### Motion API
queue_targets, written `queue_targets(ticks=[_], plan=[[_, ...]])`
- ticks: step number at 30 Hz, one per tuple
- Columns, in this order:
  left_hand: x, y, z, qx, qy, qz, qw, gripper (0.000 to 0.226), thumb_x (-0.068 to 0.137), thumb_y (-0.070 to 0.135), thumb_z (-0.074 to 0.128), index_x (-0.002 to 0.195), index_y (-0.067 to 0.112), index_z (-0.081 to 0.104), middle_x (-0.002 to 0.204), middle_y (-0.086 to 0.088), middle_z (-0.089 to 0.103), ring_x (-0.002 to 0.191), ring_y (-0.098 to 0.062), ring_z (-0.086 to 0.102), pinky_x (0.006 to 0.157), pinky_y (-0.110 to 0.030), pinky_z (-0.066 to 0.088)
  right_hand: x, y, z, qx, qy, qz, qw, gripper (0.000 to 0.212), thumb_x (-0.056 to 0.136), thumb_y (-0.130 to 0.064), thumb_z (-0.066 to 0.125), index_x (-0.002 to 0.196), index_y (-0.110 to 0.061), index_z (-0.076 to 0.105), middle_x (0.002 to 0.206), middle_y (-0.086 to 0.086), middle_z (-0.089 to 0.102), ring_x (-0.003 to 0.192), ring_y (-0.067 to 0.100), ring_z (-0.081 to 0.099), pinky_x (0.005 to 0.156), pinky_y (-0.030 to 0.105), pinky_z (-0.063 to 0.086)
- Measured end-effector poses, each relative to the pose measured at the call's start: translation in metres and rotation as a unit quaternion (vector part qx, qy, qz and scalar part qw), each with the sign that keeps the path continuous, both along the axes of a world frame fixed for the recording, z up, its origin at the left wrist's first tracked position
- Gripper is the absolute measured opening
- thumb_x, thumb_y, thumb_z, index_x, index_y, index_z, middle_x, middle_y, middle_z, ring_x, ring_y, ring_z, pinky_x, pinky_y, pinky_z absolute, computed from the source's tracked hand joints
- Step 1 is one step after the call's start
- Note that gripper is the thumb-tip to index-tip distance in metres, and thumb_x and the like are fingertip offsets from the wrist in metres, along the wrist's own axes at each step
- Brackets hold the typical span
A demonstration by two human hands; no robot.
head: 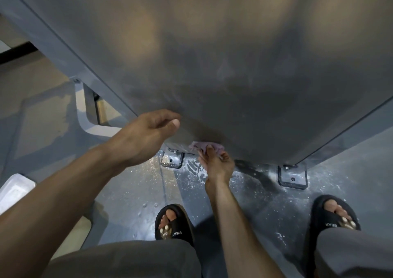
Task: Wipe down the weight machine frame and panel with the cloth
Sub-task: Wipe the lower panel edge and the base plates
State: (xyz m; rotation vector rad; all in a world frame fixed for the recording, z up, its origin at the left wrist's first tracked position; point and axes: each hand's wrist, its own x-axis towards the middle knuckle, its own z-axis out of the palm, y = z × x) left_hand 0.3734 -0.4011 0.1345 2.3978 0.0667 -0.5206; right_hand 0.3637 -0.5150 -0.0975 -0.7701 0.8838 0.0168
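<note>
Grey-clad knees are being shown along the bottom edge, with two black sandals planted on the wet, speckled floor. At left of centre, the left hand is being braced against the lower edge of the grey panel, fingers loosely curled and nothing being held. Just right of it, at centre, a pale lilac cloth is being pinched and pressed by the right hand against the panel's bottom rim. Unwiped panel is lying above and to the right of the cloth, so the right hand seems nearer that work. Bolted foot plates and the frame at right are standing close below, likely obstructing low strokes.
</note>
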Motion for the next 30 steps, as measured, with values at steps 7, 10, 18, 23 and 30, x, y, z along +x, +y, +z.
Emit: queue_targets(ticks=[7, 10, 18, 23, 30], plan=[[0.002, 0.014, -0.007, 0.01, 0.002, 0.026, 1.0, 0.035, 0.104, 0.045, 0.05, 0.137, 0.037, 0.057, 0.124, 0.018, 0.06, 0.115, -0.006, 0.057, 0.091, -0.025, 0.04, 0.017, 0.008, -0.041, 0.013, 0.104, 0.025, 0.994, 0.017, 0.097, -0.003, 0.067, 0.112, 0.005, 0.065, 0.111, 0.023, 0.072, 0.097, 0.032, 0.074, 0.074, 0.035, 0.065], [0.003, 0.021, -0.009, 0.007, -0.005, 0.032, 0.999, 0.033, 0.103, 0.044, 0.051, 0.134, 0.037, 0.059, 0.122, 0.018, 0.062, 0.109, 0.001, 0.059, 0.082, -0.016, 0.04, 0.019, 0.007, -0.05, 0.024, 0.128, 0.038, 0.991, 0.007, 0.099, -0.003, 0.063, 0.104, 0.002, 0.064, 0.115, 0.022, 0.071, 0.094, 0.027, 0.074, 0.064, 0.027, 0.063], [0.002, 0.028, -0.007, 0.005, 0.0, 0.031, 1.0, 0.035, 0.104, 0.043, 0.048, 0.137, 0.036, 0.057, 0.116, 0.023, 0.056, 0.099, 0.011, 0.052, 0.081, -0.017, 0.039, 0.011, -0.004, -0.062, 0.114, 0.088, 0.146, 0.979, 0.016, 0.107, -0.014, 0.047, 0.122, -0.008, 0.048, 0.15, 0.024, 0.048, 0.134, 0.037, 0.055, 0.092, 0.033, 0.059], [0.003, 0.023, -0.005, -0.012, -0.008, 0.048, 0.999, 0.034, 0.104, 0.041, 0.052, 0.136, 0.035, 0.059, 0.123, 0.018, 0.062, 0.115, -0.005, 0.058, 0.089, -0.02, 0.04, 0.008, 0.003, -0.039, 0.108, 0.054, 0.101, 0.988, 0.017, 0.103, -0.011, 0.059, 0.115, -0.001, 0.065, 0.126, 0.015, 0.07, 0.115, 0.025, 0.069, 0.082, 0.027, 0.058], [-0.004, 0.028, -0.002, -0.015, -0.011, 0.045, 0.999, 0.035, 0.104, 0.04, 0.051, 0.139, 0.036, 0.056, 0.118, 0.022, 0.058, 0.114, -0.004, 0.055, 0.086, -0.018, 0.038, 0.004, 0.012, 0.036, 0.139, -0.002, 0.028, 0.99, 0.017, 0.1, 0.003, 0.059, 0.088, -0.009, 0.059, 0.086, 0.013, 0.074, 0.067, 0.02, 0.077, 0.069, 0.031, 0.065]])
